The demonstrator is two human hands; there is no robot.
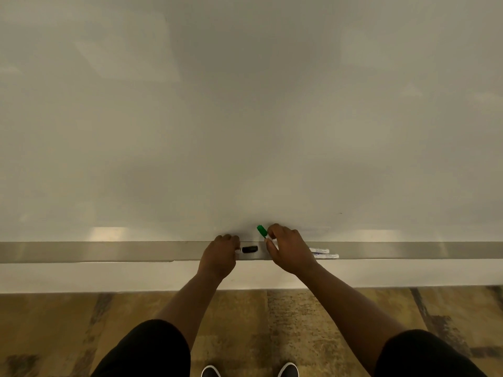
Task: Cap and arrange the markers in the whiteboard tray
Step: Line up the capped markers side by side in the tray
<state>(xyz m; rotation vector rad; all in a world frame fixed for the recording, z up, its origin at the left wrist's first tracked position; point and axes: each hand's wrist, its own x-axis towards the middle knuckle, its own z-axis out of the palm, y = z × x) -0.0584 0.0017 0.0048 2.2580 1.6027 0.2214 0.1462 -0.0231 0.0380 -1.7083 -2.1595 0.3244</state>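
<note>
A long grey metal tray (109, 251) runs along the foot of the whiteboard. My right hand (288, 250) grips a green-capped marker (261, 231), its cap tilted up and to the left above the tray. My left hand (221, 254) is closed around a marker with a black cap (250, 249); the cap sticks out to the right, low in the tray, and the barrel is hidden in my fist. Two white marker barrels (325, 253) lie in the tray just right of my right hand, their left ends hidden behind it.
The blank whiteboard (245, 118) fills the upper view. Below the tray is a pale wall strip (81, 276), then patterned carpet (313, 322). My shoes (211, 371) show at the bottom edge.
</note>
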